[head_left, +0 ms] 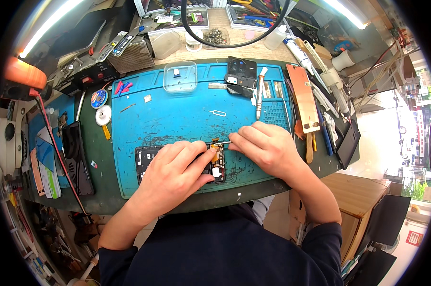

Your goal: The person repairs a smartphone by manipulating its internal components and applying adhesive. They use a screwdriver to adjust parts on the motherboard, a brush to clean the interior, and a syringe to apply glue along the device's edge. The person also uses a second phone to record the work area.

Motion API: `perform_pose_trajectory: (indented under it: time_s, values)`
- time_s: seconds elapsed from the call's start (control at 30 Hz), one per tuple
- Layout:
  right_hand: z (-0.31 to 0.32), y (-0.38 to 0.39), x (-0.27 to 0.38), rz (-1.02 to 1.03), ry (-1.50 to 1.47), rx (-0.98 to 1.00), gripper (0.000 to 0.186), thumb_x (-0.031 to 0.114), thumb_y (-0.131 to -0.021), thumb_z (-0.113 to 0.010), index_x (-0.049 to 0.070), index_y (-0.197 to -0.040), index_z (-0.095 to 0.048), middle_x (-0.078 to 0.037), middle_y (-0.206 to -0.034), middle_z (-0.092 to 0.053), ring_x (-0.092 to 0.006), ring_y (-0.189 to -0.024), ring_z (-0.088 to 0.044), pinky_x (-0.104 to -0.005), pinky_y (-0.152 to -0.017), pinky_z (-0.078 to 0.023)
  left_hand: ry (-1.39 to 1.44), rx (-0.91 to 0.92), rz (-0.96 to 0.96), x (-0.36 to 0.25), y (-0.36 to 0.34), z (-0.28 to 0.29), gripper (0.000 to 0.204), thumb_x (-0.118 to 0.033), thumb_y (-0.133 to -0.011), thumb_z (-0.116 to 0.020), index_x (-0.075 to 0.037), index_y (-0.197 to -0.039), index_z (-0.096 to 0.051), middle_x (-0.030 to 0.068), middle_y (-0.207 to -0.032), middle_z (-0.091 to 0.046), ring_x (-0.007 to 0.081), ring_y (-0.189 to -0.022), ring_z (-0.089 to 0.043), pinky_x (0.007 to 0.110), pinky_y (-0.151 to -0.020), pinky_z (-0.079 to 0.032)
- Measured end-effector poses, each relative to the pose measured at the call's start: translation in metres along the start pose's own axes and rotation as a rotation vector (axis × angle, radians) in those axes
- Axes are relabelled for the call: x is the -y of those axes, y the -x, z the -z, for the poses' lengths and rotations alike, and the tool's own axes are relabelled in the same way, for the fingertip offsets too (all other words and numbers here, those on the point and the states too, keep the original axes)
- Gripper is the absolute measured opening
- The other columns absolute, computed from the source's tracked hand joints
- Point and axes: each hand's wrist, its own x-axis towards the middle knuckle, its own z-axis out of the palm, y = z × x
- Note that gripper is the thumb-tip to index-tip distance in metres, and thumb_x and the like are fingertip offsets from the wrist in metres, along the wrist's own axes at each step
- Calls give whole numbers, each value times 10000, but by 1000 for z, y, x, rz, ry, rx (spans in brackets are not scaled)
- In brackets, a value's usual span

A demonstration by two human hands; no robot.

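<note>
An opened smartphone (pixel 146 157) lies on the blue repair mat (pixel 177 124), its inner board and an orange flex cable (pixel 214 153) showing at the right end. Over it is my left hand (pixel 172 167), fingers bent and holding the phone, with fingertips against the orange cable. My right hand (pixel 263 145) pinches a thin metal tool (pixel 222 142), whose tip reaches the phone's upper edge near a small connector. The tool's exact kind is hidden by my fingers. Past the phone lie a SIM eject pin (pixel 218 113) and a screwdriver (pixel 260 93).
A clear plastic box (pixel 180 77) and a removed phone back with camera ring (pixel 242 67) stand at the mat's far side. Solder spools (pixel 103 115) and a dark phone frame (pixel 77 157) lie left. An orange-copper plate (pixel 302 97) and several hand tools crowd the right.
</note>
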Motion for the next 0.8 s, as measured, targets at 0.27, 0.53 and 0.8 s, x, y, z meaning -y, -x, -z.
perform_pose_trajectory:
  time_s: [0.27, 0.53, 0.8]
  values:
    - [-4, -13, 8, 17, 12, 18, 156, 174, -796, -747, 85, -897, -667, 7, -829, -535, -138, -729, -574, -291, -571, -477, 116, -163, 34, 8, 2, -2, 390, -118, -768, -837, -33, -1118, -690, 89, -1096, -680, 276, -879, -665, 382, -761, -557]
    - [-10, -12, 12, 10, 63, -16, 118, 186, -805, -703, 110, -881, -656, 12, -833, -506, -137, -766, -569, -295, -601, -473, 72, -283, 186, -4, -19, -10, 308, -62, -811, -789, -48, -1105, -700, 79, -987, -702, 255, -823, -685, 357, -696, -560]
    - [-17, -7, 14, -16, 22, -80, 152, 174, -829, -742, 66, -890, -654, -7, -819, -523, -151, -723, -564, -305, -587, -481, -5, -302, 176, -1, -22, -17, 140, -49, -809, -779, -52, -930, -708, 44, -887, -662, 232, -768, -663, 351, -653, -544]
